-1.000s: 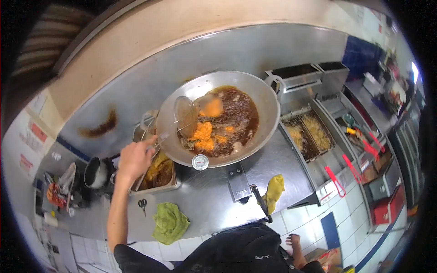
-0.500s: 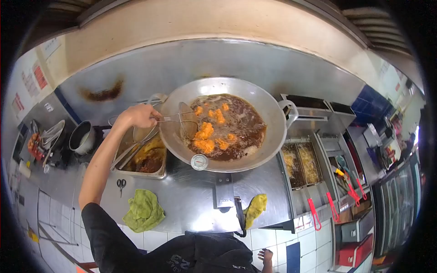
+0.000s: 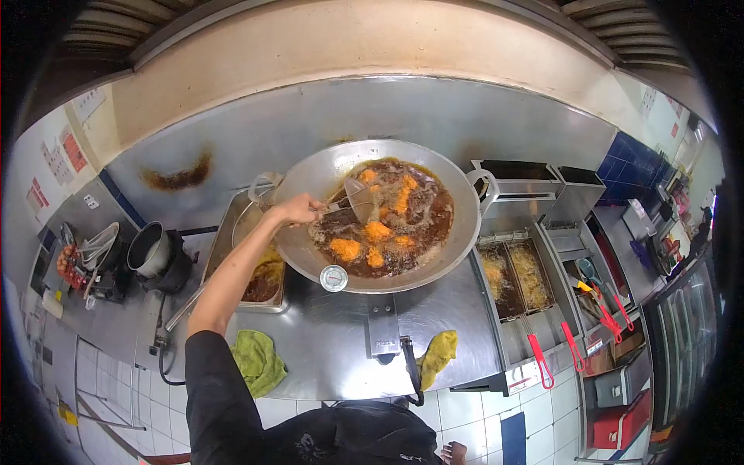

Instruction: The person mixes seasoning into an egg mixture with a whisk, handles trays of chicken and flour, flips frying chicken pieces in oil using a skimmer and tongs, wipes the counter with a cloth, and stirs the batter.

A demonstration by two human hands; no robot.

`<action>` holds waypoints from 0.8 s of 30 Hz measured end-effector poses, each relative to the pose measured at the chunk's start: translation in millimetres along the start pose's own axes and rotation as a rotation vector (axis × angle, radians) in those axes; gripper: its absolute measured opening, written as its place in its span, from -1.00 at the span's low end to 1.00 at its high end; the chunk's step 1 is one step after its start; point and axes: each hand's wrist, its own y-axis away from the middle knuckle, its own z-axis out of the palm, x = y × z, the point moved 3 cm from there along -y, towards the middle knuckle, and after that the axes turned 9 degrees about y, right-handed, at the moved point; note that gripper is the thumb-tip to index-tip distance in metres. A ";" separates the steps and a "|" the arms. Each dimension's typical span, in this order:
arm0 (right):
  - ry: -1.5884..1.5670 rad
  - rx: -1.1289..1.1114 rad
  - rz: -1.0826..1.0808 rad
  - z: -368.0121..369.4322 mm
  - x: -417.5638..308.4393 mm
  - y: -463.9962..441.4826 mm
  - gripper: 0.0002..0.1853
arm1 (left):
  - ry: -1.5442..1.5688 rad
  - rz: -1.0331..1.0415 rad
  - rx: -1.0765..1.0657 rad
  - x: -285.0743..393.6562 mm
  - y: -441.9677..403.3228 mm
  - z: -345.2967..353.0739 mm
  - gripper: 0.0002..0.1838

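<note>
A wok stands over the table's middle, with a metal backsplash behind. Fried pieces lie in its oil, and a strainer sits in its left half. A thermometer is at the near rim. Left of the wok is a tray; farther left, a pot, apparently on a burner, though that is unclear. One cloth lies before the tray. Right of the wok, a deep fryer holds two frying baskets side by side.
</note>
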 end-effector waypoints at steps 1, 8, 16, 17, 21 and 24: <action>0.003 0.004 -0.016 -1.2 -3.6 -0.7 -0.63 | 0.048 0.004 -0.004 -3.0 -5.4 5.4 -0.48; 0.000 -0.010 -0.126 -1.3 -54.5 4.7 -0.65 | -0.403 0.445 0.236 11.8 24.5 5.1 -0.55; -0.020 0.027 -0.213 -6.9 -68.6 0.4 -0.72 | -0.613 0.163 0.311 123.9 167.3 5.0 -0.59; -0.010 0.024 -0.219 -6.5 -70.6 2.9 -0.73 | -0.645 0.186 0.284 122.8 166.0 11.3 -0.59; 0.007 -0.005 -0.243 -2.6 -70.9 0.0 -0.74 | -0.753 0.200 0.346 105.9 131.4 34.3 -0.57; 0.023 -0.015 -0.215 -5.5 -72.6 -4.2 -0.74 | -0.765 0.276 0.453 98.2 109.3 31.3 -0.55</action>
